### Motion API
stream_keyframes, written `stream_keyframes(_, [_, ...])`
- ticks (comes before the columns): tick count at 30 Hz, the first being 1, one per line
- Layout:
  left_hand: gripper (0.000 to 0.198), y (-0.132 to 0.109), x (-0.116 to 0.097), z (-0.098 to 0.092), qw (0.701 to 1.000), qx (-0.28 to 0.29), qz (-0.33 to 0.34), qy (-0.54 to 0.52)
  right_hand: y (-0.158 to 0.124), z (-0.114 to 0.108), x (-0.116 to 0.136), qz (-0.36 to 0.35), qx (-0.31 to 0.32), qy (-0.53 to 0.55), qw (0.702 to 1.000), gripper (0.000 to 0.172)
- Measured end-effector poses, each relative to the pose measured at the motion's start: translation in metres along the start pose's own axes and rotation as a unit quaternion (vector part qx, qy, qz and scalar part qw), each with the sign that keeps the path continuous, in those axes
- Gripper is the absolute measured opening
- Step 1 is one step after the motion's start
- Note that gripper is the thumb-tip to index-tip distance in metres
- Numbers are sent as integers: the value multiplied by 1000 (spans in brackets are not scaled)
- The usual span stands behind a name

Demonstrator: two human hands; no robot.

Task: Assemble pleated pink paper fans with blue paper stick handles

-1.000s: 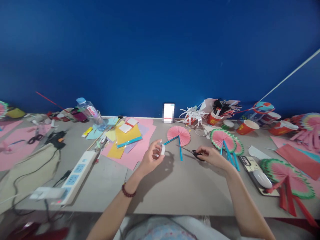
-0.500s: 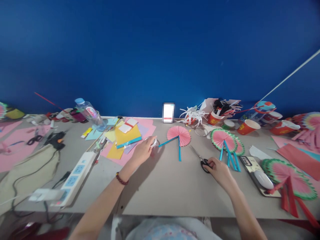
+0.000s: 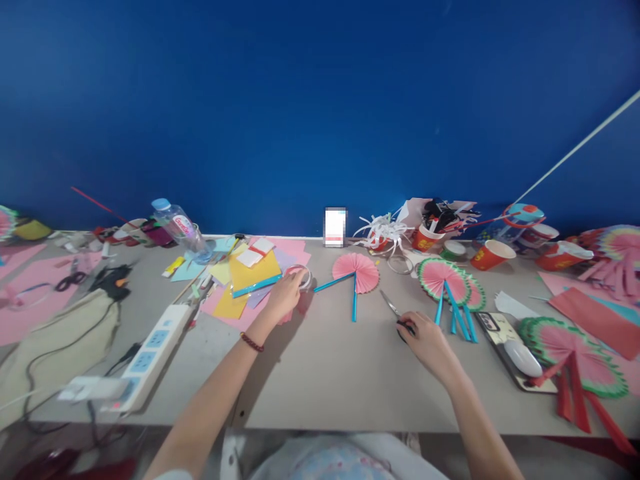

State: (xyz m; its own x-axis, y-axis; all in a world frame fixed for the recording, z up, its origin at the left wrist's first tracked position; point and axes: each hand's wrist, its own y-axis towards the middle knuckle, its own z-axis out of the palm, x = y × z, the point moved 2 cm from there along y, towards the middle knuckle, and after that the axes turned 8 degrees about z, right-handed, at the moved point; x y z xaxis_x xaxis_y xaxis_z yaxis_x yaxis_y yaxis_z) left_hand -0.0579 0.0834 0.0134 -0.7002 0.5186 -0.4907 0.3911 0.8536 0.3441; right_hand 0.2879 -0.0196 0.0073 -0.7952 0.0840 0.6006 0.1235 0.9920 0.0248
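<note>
Scissors (image 3: 391, 305) slant over the grey bench (image 3: 350, 387), their handles grasped in our right grip (image 3: 425, 340), the blades angled toward a pink pleated fan (image 3: 363, 272) with two blue legs (image 3: 355, 300). Our left grip (image 3: 285, 296) is at a roll of tape (image 3: 307, 276) beside the coloured paper (image 3: 255, 267); we cannot tell whether its fingers clasp the roll or merely touch it. We judge the step to be one of handling tools, the fan lying untouched between our hands; the next move calls for keeping the blades off its pleats and minding the roll's edge. Along the bench we have a power strip (image 3: 156, 347) and a tilted bottle (image 3: 179, 227) at left, green-edged fans (image 3: 443, 277) and a red cup (image 3: 493, 255) at right. Behind rises a blue wall (image 3: 320, 120).
</note>
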Motion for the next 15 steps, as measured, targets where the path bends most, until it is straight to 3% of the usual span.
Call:
stream_keyframes(2, [52,-1,-4,-2,997,-20,-17,-73,0,2,8,-10,3,12,1000,18])
stream_keyframes(4, [44,-2,-15,-6,974,-28,-52,-218,0,4,21,-24,21,29,999,19])
stream_keyframes(6, [41,-4,-32,-7,904,51,-87,-416,-1,5,39,-43,54,58,996,19])
stream_keyframes(8, [40,-7,-50,-8,832,66,-98,-541,-1,5,59,-59,81,102,990,19])
stream_keyframes(11, [41,-11,-71,-5,770,66,-110,-625,5,8,85,-40,106,191,975,20])
stream_keyframes(15, [42,-14,-89,3,751,65,-113,-647,18,18,105,40,140,355,923,33])
